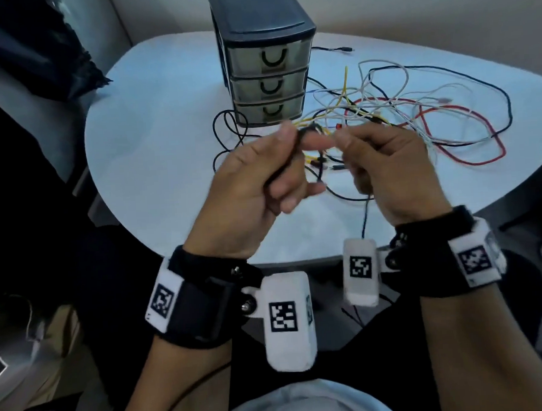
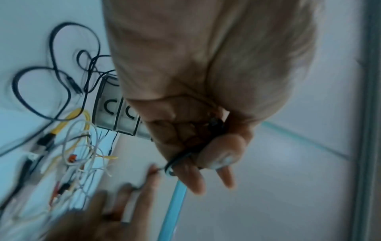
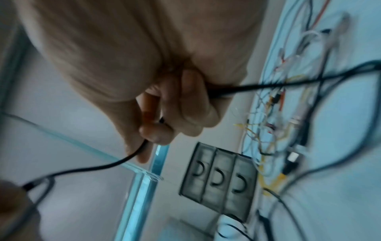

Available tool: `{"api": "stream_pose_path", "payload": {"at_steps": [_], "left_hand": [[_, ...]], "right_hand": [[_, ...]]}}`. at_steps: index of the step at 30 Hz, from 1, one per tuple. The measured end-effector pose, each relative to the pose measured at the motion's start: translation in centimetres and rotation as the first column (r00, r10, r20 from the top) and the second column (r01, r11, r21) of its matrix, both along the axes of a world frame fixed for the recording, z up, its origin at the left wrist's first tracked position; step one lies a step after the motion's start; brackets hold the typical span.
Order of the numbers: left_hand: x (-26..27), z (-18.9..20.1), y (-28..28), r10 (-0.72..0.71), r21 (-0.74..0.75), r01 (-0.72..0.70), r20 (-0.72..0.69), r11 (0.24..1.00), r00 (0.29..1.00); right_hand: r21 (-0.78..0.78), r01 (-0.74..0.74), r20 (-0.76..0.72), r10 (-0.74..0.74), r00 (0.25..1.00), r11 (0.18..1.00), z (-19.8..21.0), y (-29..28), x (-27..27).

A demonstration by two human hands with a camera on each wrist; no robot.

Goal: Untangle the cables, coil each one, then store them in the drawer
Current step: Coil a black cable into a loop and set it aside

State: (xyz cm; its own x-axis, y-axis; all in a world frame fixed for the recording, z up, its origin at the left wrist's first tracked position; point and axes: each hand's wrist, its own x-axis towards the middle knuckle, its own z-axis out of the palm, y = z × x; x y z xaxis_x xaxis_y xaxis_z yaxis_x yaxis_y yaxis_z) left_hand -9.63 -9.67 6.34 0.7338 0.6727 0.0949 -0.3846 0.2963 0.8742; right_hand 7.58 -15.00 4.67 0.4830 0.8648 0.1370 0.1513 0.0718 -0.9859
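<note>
Both hands are raised over the near part of the white table (image 1: pixel 154 155). My left hand (image 1: pixel 261 171) pinches a thin black cable (image 1: pixel 295 155) between thumb and forefinger; in the left wrist view that black cable (image 2: pixel 179 159) is looped at the fingertips. My right hand (image 1: pixel 383 165) grips the same black cable (image 3: pixel 268 87), which runs through its curled fingers (image 3: pixel 185 104) and hangs down toward the table edge. A tangle of white, red, yellow and black cables (image 1: pixel 400 117) lies behind the hands. The dark three-drawer unit (image 1: pixel 265 64) stands at the back with all drawers closed.
A loose black cable loop (image 1: pixel 225 135) lies left of the drawer unit's base. Another black cable end (image 1: pixel 337 48) lies to its right at the table's far edge. A dark bag (image 1: pixel 29 48) sits off the table at the far left.
</note>
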Motion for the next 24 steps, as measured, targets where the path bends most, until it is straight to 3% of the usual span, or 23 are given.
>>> {"api": "stream_pose_path", "payload": {"at_steps": [2,4,5,7,8,10,13,16,18,21,24], "left_hand": [[-0.6,0.1,1.1,0.094,-0.105,-0.077,0.168,0.991,0.981],[-1.3,-0.6,2.5,0.246,-0.105,-0.231,0.174,0.967,0.953],[-1.5,-1.2,3.0,0.323,-0.024,-0.322,0.102,0.946,0.941],[-1.6,-2.5,3.3,0.464,0.293,-0.409,-0.152,0.864,0.873],[-1.5,-3.1,3.2,0.502,0.428,-0.365,-0.268,0.826,0.822],[-1.3,-3.8,2.4,0.488,0.534,-0.239,-0.392,0.811,0.780],[-0.8,-3.2,1.2,0.259,0.398,-0.087,-0.404,0.913,0.877],[-0.7,-1.6,0.3,-0.002,0.156,0.040,-0.237,0.987,0.972],[-1.1,-0.7,0.3,-0.034,0.026,0.035,-0.039,0.999,0.999],[-1.7,-0.5,1.2,0.104,-0.138,-0.077,0.197,0.987,0.975],[-2.0,-1.5,2.4,0.348,-0.061,-0.343,0.113,0.937,0.931]], "right_hand": [[-0.117,-0.106,0.153,0.123,0.981,0.987,-1.5,-0.1,-1.3],[-0.279,-0.299,0.267,0.373,0.889,0.912,-2.0,-1.1,-3.2],[-0.347,-0.388,0.287,0.491,0.823,0.854,-1.8,-1.7,-4.0],[-0.418,-0.494,0.290,0.627,0.723,0.763,-0.3,-2.8,-4.7],[-0.405,-0.513,0.292,0.639,0.712,0.757,0.9,-3.1,-4.7],[-0.297,-0.486,0.358,0.568,0.742,0.822,3.4,-3.1,-3.9],[-0.088,-0.276,0.411,0.287,0.865,0.957,4.8,-1.5,-1.9],[-0.014,-0.100,0.190,0.101,0.977,0.995,3.2,0.2,-0.2],[-0.052,-0.098,0.048,0.101,0.994,0.994,1.6,0.8,-0.1],[-0.184,-0.189,0.198,0.225,0.954,0.965,-0.6,-0.2,-1.8],[-0.394,-0.417,0.335,0.550,0.765,0.819,-1.0,-2.7,-4.6]]}}
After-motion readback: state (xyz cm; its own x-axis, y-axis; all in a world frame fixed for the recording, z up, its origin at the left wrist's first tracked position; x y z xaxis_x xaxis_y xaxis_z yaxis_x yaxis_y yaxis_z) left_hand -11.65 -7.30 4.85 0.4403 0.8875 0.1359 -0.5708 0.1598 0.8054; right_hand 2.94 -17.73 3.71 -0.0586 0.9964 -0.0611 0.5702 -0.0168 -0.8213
